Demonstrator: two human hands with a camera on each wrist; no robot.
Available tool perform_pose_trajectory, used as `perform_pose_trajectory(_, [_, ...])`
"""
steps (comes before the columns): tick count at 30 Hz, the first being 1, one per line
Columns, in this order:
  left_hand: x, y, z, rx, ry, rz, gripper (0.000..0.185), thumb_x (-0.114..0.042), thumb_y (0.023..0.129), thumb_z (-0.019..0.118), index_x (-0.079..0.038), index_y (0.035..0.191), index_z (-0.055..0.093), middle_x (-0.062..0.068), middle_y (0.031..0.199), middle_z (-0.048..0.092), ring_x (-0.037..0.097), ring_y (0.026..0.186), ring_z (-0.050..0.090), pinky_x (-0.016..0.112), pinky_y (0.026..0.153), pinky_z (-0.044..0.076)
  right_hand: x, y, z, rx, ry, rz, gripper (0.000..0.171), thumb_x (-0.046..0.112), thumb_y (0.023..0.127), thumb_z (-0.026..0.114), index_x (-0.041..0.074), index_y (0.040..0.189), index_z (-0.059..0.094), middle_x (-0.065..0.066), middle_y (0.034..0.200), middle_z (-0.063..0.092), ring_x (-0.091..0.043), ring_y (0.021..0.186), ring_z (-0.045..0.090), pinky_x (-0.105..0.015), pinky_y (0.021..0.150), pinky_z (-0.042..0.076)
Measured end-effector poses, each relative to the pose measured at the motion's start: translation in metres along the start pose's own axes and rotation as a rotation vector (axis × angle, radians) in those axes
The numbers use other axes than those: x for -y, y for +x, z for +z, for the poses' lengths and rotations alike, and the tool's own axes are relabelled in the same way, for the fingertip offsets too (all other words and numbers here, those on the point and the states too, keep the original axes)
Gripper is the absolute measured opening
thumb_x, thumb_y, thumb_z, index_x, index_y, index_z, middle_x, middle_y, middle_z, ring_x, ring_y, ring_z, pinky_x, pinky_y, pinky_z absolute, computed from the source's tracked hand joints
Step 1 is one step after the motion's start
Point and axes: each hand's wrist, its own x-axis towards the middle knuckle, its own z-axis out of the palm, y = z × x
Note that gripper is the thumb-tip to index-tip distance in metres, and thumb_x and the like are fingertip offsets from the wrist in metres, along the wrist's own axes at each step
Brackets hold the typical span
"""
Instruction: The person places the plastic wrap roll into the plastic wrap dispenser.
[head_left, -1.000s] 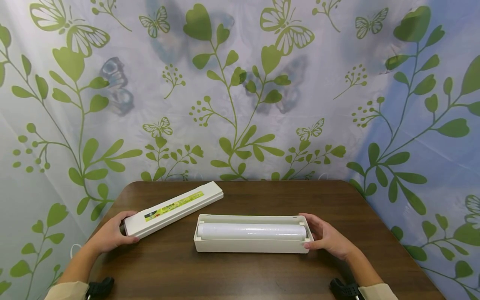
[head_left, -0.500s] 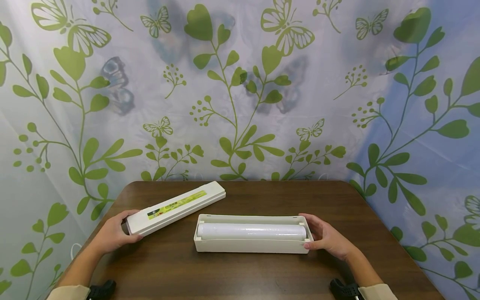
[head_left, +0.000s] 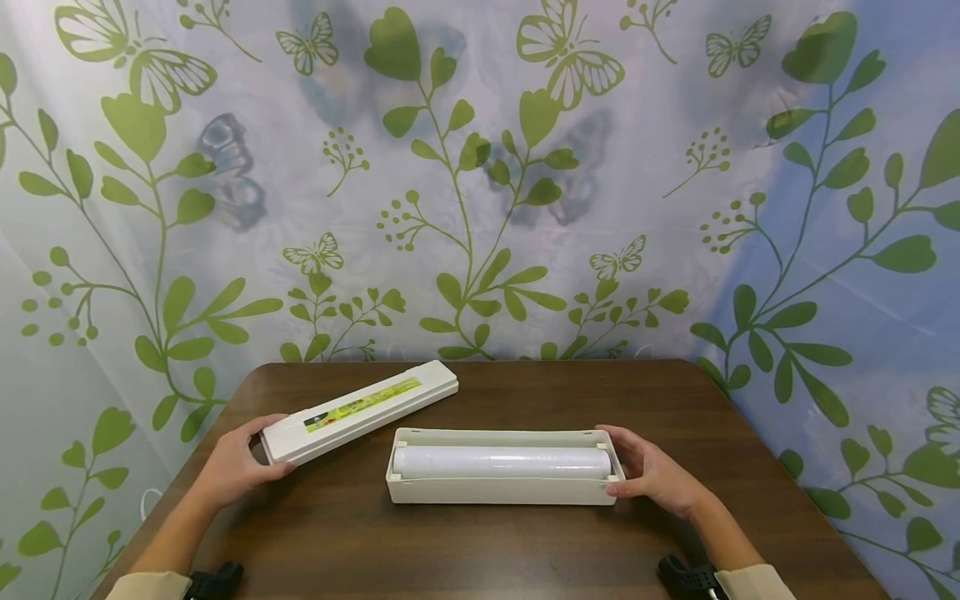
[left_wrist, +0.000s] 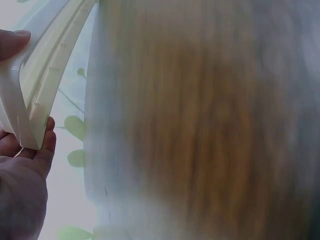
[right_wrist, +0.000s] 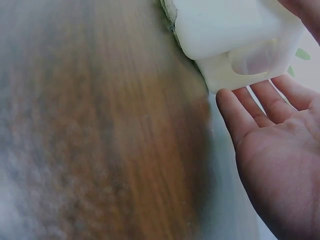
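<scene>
On the dark brown wooden table (head_left: pixel 480 550) I see 2 long cream-white plastic pieces. At the centre lies the open cream-white plastic dispenser tray (head_left: pixel 502 491), set crosswise to my view, with 1 roll of clear cling film (head_left: pixel 501 461) lying lengthwise inside it, its ends seated in the tray's end walls.

At about 3 o'clock from the tray, my right hand (head_left: pixel 654 475) rests at its end wall. Thumb and fingers are fairly straight and spread around that end, touching it at the far and near corners; the right wrist view shows the palm open and the fingers (right_wrist: pixel 260 102) extended beneath the tray's white corner (right_wrist: pixel 235 35), so I read it as a wide, cupping hand rather than a closed grip.

At about 10 o'clock from the tray lies the long flat cream-white plastic lid with a yellow-green label strip (head_left: pixel 360 410), angled so its far end points toward 2 o'clock. It sits just beside the tray's far left corner, apart from it. My left hand (head_left: pixel 238 467) grips the lid's near end, fingers curled over the top edge and thumb at the near corner; in the left wrist view the lid's ribbed underside (left_wrist: pixel 40 75) shows, pinched between thumb and fingers.

Behind the table, at 12 o'clock, hangs a white curtain printed with green leaves and butterflies (head_left: pixel 480 167).
</scene>
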Motion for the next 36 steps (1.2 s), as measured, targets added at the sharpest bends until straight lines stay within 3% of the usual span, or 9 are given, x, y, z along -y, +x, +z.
perform_pose_trajectory(15, [-0.018, 0.005, 0.012, -0.025, -0.212, 0.056, 0.072, -0.015, 0.071, 0.094, -0.005, 0.135, 0.062, 0.017, 0.124, 0.067, -0.004, 0.095, 0.054, 0.005, 0.08, 0.043, 0.001, 0.0, 0.0, 0.001, 0.007, 0.012, 0.091, 0.003, 0.084, 0.08, -0.002, 0.157, 0.025, -0.031, 0.156, 0.035, 0.002, 0.128, 0.053, -0.027, 0.097, 0.055])
perform_pose_trajectory(22, [-0.022, 0.009, 0.018, -0.03, -0.25, 0.069, 0.071, -0.012, 0.073, 0.093, -0.004, 0.136, 0.061, 0.017, 0.124, 0.065, -0.002, 0.094, 0.056, 0.006, 0.081, 0.045, 0.002, 0.0, -0.001, 0.005, -0.002, 0.011, 0.089, 0.003, 0.084, 0.08, -0.001, 0.156, 0.027, -0.031, 0.155, 0.035, 0.001, 0.127, 0.053, -0.027, 0.097, 0.054])
perform_pose_trajectory(30, [-0.032, 0.012, 0.022, -0.021, -0.286, 0.093, 0.069, -0.01, 0.075, 0.091, -0.005, 0.136, 0.061, 0.017, 0.125, 0.065, 0.0, 0.094, 0.056, 0.007, 0.08, 0.046, 0.0, 0.001, -0.002, 0.011, -0.006, -0.025, 0.094, 0.003, 0.084, 0.08, -0.009, 0.156, 0.021, -0.035, 0.154, 0.034, 0.003, 0.128, 0.052, -0.026, 0.097, 0.054])
perform_pose_trajectory(36, [-0.041, 0.015, 0.024, -0.001, -0.302, 0.084, 0.068, -0.011, 0.077, 0.09, -0.007, 0.138, 0.06, 0.016, 0.126, 0.063, 0.001, 0.096, 0.056, 0.007, 0.081, 0.045, 0.0, 0.001, -0.001, 0.005, -0.007, -0.003, 0.095, 0.004, 0.083, 0.081, -0.007, 0.157, 0.021, -0.032, 0.157, 0.034, 0.004, 0.13, 0.051, -0.024, 0.099, 0.053])
